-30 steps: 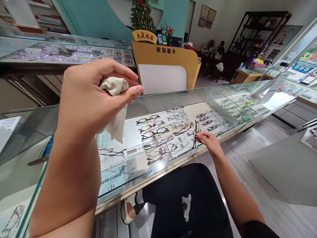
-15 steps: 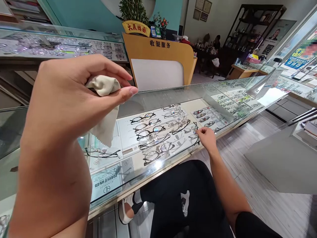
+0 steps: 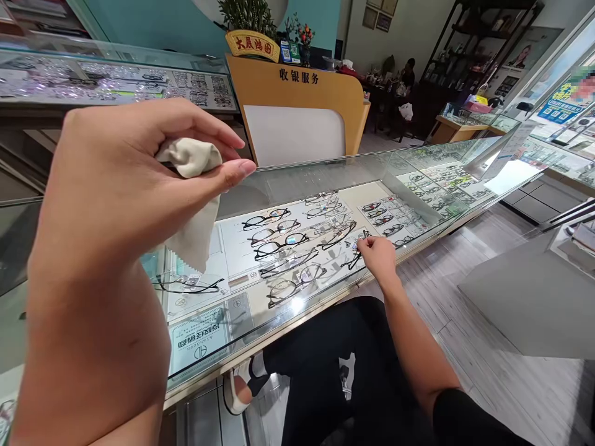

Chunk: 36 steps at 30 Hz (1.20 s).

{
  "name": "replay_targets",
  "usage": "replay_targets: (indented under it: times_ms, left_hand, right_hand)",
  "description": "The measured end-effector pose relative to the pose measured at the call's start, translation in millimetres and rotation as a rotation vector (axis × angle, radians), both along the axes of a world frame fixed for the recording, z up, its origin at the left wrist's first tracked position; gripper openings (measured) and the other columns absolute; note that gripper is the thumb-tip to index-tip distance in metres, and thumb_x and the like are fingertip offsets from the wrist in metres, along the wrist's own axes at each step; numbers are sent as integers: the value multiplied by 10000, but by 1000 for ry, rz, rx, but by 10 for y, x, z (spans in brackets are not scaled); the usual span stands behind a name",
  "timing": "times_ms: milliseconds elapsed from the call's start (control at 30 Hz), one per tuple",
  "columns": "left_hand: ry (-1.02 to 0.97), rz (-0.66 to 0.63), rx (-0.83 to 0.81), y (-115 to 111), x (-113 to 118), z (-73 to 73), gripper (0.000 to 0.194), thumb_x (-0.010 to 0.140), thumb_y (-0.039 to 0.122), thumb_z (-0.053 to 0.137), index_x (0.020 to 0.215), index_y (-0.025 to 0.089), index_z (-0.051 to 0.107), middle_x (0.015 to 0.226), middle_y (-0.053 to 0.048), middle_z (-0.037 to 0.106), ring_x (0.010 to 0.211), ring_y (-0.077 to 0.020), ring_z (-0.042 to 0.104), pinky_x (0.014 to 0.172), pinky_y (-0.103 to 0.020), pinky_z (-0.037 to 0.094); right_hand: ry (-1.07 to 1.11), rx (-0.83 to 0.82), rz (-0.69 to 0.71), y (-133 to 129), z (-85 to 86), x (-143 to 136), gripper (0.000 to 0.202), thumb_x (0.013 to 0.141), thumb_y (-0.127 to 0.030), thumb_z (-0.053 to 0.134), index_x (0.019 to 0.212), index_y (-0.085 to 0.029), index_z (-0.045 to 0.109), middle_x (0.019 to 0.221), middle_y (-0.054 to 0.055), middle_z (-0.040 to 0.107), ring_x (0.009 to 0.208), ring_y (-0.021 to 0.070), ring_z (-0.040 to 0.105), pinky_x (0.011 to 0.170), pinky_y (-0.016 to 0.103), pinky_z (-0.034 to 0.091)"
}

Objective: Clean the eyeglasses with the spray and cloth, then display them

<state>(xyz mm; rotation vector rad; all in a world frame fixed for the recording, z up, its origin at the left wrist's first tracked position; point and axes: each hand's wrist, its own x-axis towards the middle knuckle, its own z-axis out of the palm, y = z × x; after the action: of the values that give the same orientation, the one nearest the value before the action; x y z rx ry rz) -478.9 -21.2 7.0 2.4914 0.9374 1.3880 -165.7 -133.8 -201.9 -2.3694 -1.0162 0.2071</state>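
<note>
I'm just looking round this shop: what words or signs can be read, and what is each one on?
"大展鸿图": yellow plaque.
"收银服务": front of the wooden counter.
"授权经销商": pale-blue card, upside down.
Too small or blurred: the card's finer lettering, the blue poster and the code cards.

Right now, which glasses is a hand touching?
The dark pair pinched in the right hand's fingers; the other glasses lie with no hand on them.
</note>
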Motion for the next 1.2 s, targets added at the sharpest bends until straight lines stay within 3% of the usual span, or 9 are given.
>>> replay_targets:
  times_ms: [367,433,533,633,967,1200]
  left_hand:
    - [25,19,16,-6,16,12,530,895,689,772,1036,186,857,888,11,741,838,-137,614,916,-340,547]
    - [23,17,11,0,8,7,540,896,699,768,1039,186,859,888,10,735,843,-138,611,928,-346,548]
    - [6,4,18,16,-3,-4,570,881,725,780,1035,183,867,887,-1,729,814,-135,587,939,-369,551]
    - [11,8,11,16,-3,1,637,879,792,757,1041,186,864,886,-1,716,806,-136,577,979,-399,555]
    - [18,-8,-11,32,-7,23,598,849,775,795,1015,203,850,899,-4,746,816,-155,614,1026,-414,573]
    - [30,-10,3,30,-7,28,539,894,715,779,1008,193,845,886,0,751,799,-138,602,846,-329,527]
  right_hand:
    - [-42,0,8,105,51,-178,468,1037,-407,576,600,-244,626,596,44,625,635,218,522,663,345,316]
    - [-107,55,109,63,105,-85,454,1053,-407,575,647,-233,677,652,48,649,667,217,541,683,346,333]
    - [-165,152,423,-21,169,106,237,1015,-294,648,913,-214,846,839,52,731,777,211,622,784,329,407]
    - [-179,112,587,-75,175,234,235,1012,-212,686,1101,-242,901,901,44,747,811,202,640,849,334,412]
    - [-292,65,505,13,74,157,165,1068,-308,760,1081,-279,922,879,51,757,934,237,687,815,368,287]
    - [-303,42,484,69,85,129,184,1079,-301,737,1094,-270,918,900,58,766,965,248,701,818,376,278]
